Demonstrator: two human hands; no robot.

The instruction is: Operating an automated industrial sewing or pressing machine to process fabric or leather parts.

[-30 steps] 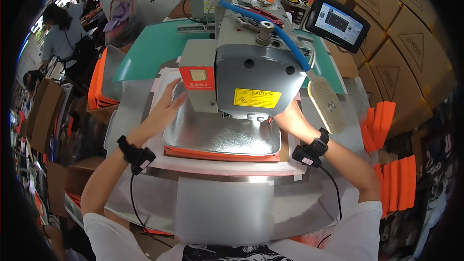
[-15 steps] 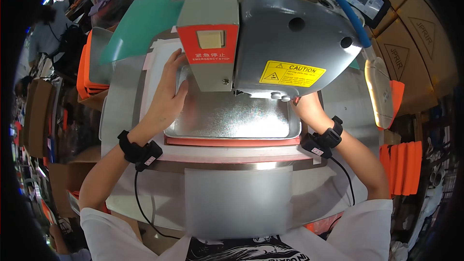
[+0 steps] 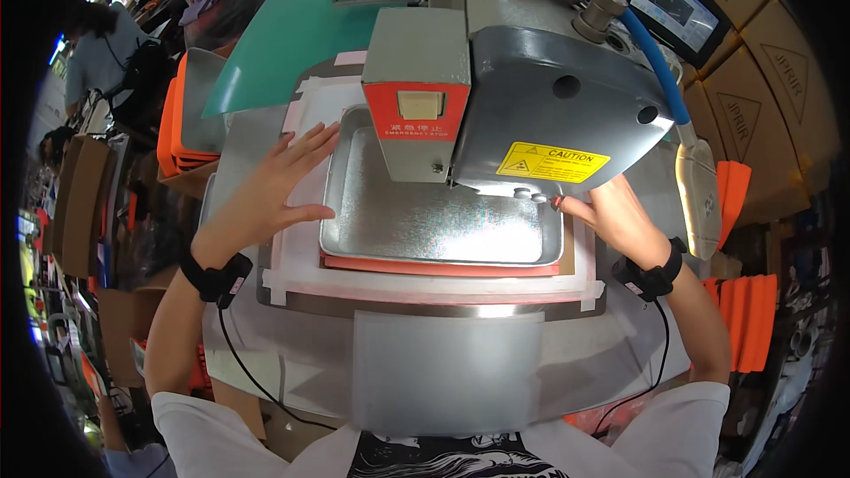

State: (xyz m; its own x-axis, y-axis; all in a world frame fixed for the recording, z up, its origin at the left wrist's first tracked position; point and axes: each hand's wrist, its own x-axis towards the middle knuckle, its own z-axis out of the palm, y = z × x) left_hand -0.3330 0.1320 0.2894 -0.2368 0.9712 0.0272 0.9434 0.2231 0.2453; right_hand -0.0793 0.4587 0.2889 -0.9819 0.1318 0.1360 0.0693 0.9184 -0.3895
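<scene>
Left hand (image 3: 266, 190) spread wide at nine o'clock of the silver tray (image 3: 416, 226), right hand (image 3: 624, 217) near three o'clock
We see the tray mid-view, toward seven o'clock of the machine head (image 3: 549, 115), over a red sheet (image 3: 425, 270) and a white frame (image 3: 299, 252), probably to keep it level. Our hands flank it, perhaps to steady it from both sides, though we cannot tell whether either touches; the machine partly hides the right fingers, so their grip is unclear to us. We count one tray, one machine head, one screen (image 3: 671, 4) at two o'clock, two wrist straps (image 3: 217, 278)
</scene>
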